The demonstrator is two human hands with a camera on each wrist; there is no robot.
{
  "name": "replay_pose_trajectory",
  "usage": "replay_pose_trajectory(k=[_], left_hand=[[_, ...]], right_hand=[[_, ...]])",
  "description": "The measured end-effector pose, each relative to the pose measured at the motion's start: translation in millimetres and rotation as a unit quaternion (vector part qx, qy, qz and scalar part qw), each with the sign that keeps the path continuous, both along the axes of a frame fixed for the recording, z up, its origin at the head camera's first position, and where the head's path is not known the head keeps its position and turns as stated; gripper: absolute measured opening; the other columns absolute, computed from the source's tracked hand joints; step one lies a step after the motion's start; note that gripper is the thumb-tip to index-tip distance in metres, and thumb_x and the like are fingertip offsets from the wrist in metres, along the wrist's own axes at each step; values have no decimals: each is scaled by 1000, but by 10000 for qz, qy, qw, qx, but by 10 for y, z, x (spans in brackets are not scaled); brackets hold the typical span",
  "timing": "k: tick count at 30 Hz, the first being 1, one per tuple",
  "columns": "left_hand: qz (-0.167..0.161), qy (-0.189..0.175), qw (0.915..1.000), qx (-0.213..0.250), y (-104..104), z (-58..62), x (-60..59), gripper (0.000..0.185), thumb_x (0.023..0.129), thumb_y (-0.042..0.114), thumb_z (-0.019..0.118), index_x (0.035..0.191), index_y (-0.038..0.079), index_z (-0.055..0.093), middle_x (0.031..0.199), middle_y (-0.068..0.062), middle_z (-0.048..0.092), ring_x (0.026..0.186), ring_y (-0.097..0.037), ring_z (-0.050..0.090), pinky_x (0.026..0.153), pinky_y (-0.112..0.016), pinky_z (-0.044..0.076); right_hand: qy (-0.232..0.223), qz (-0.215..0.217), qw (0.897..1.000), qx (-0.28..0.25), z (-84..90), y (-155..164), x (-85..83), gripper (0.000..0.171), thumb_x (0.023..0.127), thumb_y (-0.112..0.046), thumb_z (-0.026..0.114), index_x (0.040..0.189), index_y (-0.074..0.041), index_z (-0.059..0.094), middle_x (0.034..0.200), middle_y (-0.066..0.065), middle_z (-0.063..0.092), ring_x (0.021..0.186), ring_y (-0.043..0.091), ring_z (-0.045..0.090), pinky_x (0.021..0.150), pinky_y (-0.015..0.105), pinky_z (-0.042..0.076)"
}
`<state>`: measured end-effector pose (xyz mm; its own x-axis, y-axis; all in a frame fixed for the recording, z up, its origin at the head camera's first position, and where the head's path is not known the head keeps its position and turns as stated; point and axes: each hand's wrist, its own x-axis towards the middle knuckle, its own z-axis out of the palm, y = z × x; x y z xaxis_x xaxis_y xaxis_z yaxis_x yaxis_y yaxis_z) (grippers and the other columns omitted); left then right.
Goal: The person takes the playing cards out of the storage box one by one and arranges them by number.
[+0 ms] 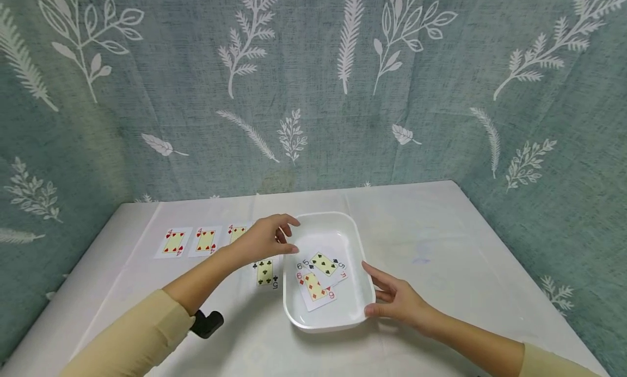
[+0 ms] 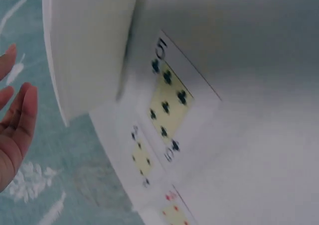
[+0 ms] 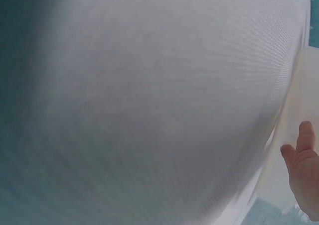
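Fingers [image 1: 287, 220] of the left hand [image 1: 266, 238] were loosely bent and parted from the thumb, grasping nothing, at the left rim of a white plastic tray [image 1: 325, 228] in the centre of the frame; whether they touched it could not be told. The right hand [image 1: 399, 302], fingers extended and thumb apart, rested against the tray's right side. Inside lay a six of diamonds [image 1: 314, 286] overlapping a card largely covered, with a five of spades [image 1: 324, 264] above it. Left of the tray, a five of clubs [image 1: 265, 273] lay on the white counter [image 1: 426, 241]. Farther left stood a row: two fours of hearts and a four of diamonds [image 1: 237, 233] partly behind the left hand. A leaf-printed blue-green cloth [image 1: 303, 56] filled the upper frame.
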<state>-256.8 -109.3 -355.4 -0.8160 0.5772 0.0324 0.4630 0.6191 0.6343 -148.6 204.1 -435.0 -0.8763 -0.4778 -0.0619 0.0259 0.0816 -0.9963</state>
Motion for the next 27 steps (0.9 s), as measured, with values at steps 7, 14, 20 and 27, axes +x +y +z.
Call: replay_pose_trajectory(k=[7,14,20,27], left_hand=[[-194,-104,9995,-230,283,-36,4,51,80,17,77,125,6,56,102,-12,60,81,-13,61,68,-26,51],[-598,-43,9964,-596,546,-133,-19,53,79,16,78,126,5,55,106,-13,60,88,-17,60,72,-27,51],[-609,142,9907,-1210,710,-202,-36,56,75,16,81,125,9,57,109,-10,60,99,-24,58,82,-36,49],[-925,29,9740,-2068,808,-322,-121,62,71,16,84,127,18,57,121,-2,57,110,-19,54,88,-37,48]], right_hand=[[53,62,10000,-40,6,6,-6,92,79,-13,76,150,-1,18,147,33,24,124,46,44,86,31,52],[25,50,10000,-19,9,12,-4,91,80,-15,76,149,-1,18,146,33,25,124,45,45,86,31,52],[-4,113,9999,-82,-3,-1,-15,90,81,-15,75,150,-2,18,147,33,25,124,45,45,86,31,52],[31,86,9999,-84,-11,15,-11,91,81,-13,75,150,-1,17,146,33,25,124,46,45,86,30,52]])
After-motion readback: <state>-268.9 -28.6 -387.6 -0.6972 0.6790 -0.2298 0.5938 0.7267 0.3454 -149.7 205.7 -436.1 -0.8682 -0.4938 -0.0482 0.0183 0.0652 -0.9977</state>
